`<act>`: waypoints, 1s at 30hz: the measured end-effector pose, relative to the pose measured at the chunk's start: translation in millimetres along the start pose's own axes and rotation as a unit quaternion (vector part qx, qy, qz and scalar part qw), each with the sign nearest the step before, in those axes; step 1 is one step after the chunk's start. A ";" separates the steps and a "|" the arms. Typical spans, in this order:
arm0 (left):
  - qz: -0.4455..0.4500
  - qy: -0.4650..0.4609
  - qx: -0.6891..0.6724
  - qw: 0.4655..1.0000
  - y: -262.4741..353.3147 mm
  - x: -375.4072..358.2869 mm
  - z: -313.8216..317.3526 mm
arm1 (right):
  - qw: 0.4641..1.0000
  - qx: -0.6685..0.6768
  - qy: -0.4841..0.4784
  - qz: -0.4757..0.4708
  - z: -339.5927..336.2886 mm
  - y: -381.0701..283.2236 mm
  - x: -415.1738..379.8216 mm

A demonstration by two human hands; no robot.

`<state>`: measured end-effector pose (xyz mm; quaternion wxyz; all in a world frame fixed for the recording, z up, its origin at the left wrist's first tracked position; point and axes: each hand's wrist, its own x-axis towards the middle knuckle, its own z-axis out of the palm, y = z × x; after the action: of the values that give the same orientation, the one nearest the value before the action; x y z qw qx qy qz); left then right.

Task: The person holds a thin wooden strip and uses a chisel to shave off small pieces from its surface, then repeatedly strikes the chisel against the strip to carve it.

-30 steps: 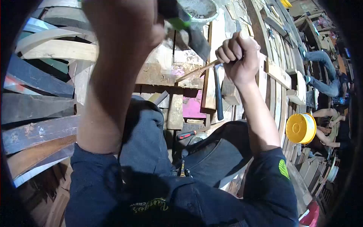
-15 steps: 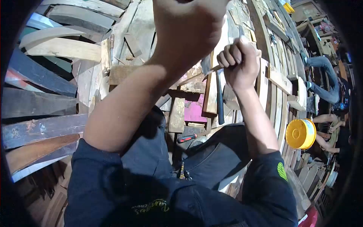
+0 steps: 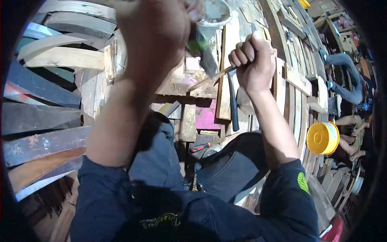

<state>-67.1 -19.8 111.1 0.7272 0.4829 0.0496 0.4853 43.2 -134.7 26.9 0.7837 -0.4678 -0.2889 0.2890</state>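
My left hand [image 3: 157,32] is raised at the upper left, close to the camera and smeared by motion. Its fingers look curled around a tool whose dark, flat blade [image 3: 207,63] hangs to its right, with a green patch above it. The grip itself is hard to make out. My right hand [image 3: 254,62] is closed, palm side up, on a thin wooden stick [image 3: 211,79]. The stick slants down to the left over a rough wooden block [image 3: 177,89], with the blade near it. Below my right hand lies a black tool handle [image 3: 234,107].
A pale bucket [image 3: 213,26] stands beyond the block. Between my legs lies a red-and-black handled tool [image 3: 200,147]. Curved boards [image 3: 64,56] are stacked at left. A yellow bucket [image 3: 322,138] stands at right, near another person's arms and jeans [image 3: 346,76].
My left hand has swung left, uncovering the pale bucket, and the dark blade has shifted left. My right hand with the stick has barely moved.
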 end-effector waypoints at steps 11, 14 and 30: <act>-0.015 -0.037 0.051 0.998 -35.8 9.5 -17.2 | 1.000 0.007 0.009 -0.017 0.1 1.1 -3.8; 0.010 0.064 -0.031 0.997 9.3 6.5 8.8 | 0.999 0.001 0.009 -0.031 -2.4 2.5 -2.0; -0.068 0.029 0.029 0.997 -20.4 7.0 -2.7 | 1.000 0.010 0.013 -0.019 -9.3 -1.0 -2.6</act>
<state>-51.5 -14.1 97.1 0.7423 0.4855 0.1176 0.4465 48.3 -142.3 23.7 0.7974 -0.4579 -0.2847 0.2711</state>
